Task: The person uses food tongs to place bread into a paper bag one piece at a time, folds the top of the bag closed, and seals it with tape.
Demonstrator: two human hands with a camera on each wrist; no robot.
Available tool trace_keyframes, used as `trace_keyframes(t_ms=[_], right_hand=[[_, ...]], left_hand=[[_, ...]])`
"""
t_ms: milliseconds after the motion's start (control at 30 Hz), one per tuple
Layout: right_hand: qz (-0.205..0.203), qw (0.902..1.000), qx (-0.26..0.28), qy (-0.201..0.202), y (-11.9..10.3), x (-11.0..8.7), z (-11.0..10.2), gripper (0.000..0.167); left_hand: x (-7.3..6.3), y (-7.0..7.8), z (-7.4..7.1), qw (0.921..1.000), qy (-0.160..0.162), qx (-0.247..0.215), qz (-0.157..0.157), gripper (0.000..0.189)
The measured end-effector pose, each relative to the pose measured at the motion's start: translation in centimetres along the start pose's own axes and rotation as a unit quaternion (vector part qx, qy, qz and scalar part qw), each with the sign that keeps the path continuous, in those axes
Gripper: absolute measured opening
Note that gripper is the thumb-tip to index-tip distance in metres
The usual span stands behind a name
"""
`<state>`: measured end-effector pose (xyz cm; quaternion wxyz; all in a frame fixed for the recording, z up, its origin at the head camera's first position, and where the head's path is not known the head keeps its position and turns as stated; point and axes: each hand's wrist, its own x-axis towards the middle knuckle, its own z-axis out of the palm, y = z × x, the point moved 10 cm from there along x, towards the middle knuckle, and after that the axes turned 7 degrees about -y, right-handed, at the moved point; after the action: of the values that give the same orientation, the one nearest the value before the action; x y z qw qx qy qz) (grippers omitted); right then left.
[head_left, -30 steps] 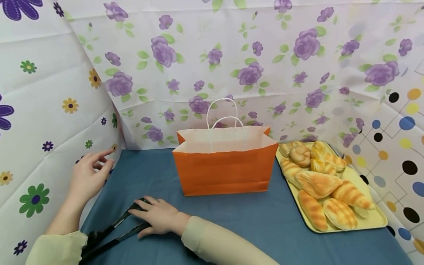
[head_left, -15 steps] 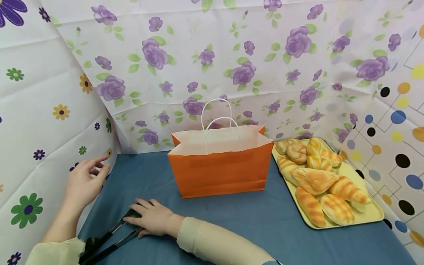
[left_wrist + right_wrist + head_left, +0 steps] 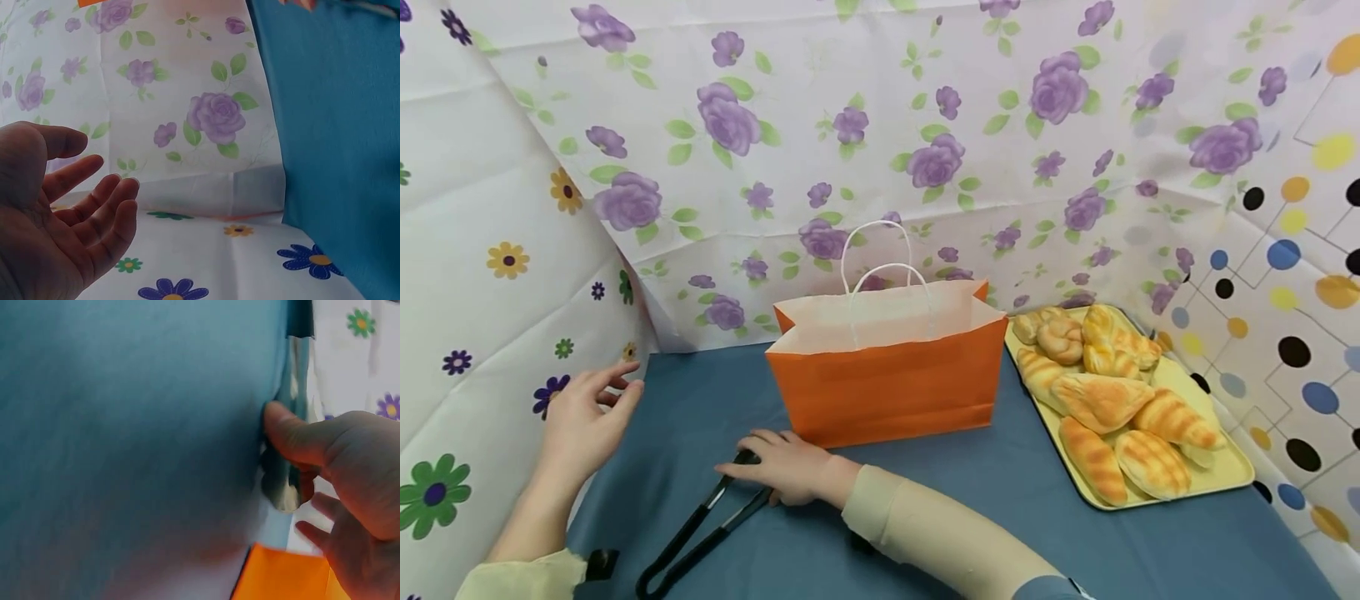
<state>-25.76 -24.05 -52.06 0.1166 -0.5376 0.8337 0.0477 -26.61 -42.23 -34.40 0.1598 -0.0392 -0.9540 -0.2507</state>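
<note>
Right hand (image 3: pixel 793 467) pinches one end of black-armed metal tongs (image 3: pixel 700 550) between thumb and fingers, grip almost closed. Two arms of tongs spread in V over blue cloth (image 3: pixel 1022 483), joined bend pointing to 8 o'clock from this hand; whether bend touches cloth, cannot tell. Orange paper bag (image 3: pixel 887 392) stands upright, mouth open, near hand at 1 o'clock. Yellow tray (image 3: pixel 1231 479) with bread pieces (image 3: pixel 1101 400) well apart, at 3 o'clock. Left hand (image 3: pixel 583 425) raised at 9 o'clock, fingers loosely bent, holding nothing.

L hand (image 3: pixel 582 423) up, loosely bent | R hand (image 3: pixel 793 468) low, palm dn, pinching
</note>
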Motion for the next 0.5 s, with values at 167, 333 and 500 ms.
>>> trace_keyframes(t_ms=[167,333,500], right_hand=[[0.017,0.9998,0.009,-0.011,1.2,-1.1,0.0,0.094],[0.014,0.9975,0.033,-0.061,0.3,-1.4,0.3,0.098],[-0.049,0.9952,0.041,-0.075,-3.3,-0.5,0.3,0.070]], left_hand=[[0.0,0.3,0.3,0.9999,-0.013,0.005,0.006,0.038],[-0.1,0.5,0.5,0.9999,-0.007,0.005,0.013,0.036],[0.0,0.6,0.7,0.9998,-0.005,0.007,0.020,0.035]])
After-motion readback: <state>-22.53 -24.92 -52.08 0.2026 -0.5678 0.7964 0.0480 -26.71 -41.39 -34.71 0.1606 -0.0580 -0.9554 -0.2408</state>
